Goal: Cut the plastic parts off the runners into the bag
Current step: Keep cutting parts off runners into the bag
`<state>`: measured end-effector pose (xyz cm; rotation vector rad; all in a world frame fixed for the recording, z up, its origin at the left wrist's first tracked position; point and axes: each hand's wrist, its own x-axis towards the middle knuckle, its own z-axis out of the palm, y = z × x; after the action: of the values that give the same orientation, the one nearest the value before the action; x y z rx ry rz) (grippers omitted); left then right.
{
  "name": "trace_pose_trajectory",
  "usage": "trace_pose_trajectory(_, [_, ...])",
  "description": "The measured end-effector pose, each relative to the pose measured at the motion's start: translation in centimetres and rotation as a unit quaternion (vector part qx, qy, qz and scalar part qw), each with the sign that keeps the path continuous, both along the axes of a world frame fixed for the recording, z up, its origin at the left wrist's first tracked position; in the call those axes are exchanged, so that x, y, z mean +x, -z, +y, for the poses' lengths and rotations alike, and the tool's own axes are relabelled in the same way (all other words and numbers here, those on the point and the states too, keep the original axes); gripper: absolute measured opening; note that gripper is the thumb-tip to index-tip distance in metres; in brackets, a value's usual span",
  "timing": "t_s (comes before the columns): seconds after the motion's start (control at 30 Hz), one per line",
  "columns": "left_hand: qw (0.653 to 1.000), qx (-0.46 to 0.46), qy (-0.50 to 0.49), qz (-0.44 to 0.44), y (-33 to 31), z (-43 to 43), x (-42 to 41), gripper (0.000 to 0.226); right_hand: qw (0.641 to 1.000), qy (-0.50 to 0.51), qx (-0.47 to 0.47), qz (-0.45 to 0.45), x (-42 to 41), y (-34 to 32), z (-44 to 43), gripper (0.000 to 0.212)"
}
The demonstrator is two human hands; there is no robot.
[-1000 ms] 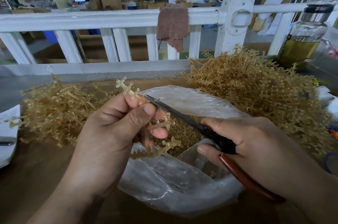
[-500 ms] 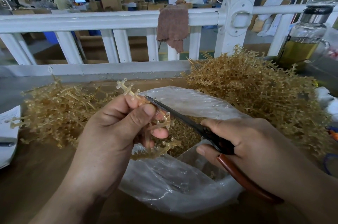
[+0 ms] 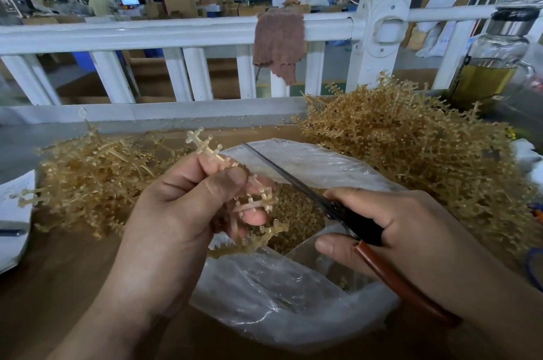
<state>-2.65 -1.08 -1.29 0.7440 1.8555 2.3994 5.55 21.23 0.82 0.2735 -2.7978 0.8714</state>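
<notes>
One runner (image 3: 205, 148) is pinched in the left hand (image 3: 176, 213) above the mouth of the bag (image 3: 293, 301) at the near edge of the bench (image 3: 58, 286), right hand (image 3: 411, 236) gripping the scissors (image 3: 293, 179), blades together just beside it: best to snip flush at each part, low over the opening, so pieces drop in.

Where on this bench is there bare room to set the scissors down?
Bare tabletop near left, bordered by papers, left pile and bag. A grey strip behind that pile, below the railing. Crowded: the middle, right pile and jar.
</notes>
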Motion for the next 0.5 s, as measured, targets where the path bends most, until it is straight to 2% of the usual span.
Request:
trace_pose_trajectory(0.07, [1.000, 0.002, 0.001, 0.006, 0.00, -0.05, -0.10, 0.007, 1.000, 0.001, -0.004, -0.008, 0.02, -0.07, 0.09, 0.035])
trace_pose_trajectory(0.2, [1.000, -0.016, -0.009, 0.014, 0.17, -0.10, -0.03, 0.011, 1.000, 0.001, 0.003, -0.031, 0.02, 0.02, -0.08, 0.050])
trace_pose_trajectory(0.33, [0.999, -0.027, -0.030, 0.015, 0.26, -0.26, 0.00, 0.026, 1.000, 0.001, 0.006, -0.022, 0.04, 0.10, -0.01, 0.045])
trace_pose_trajectory(0.5, [0.998, -0.035, -0.028, 0.041, 0.30, -0.25, -0.06, 0.022, 1.000, 0.000, 0.013, -0.015, 0.12, 0.10, -0.04, 0.051])
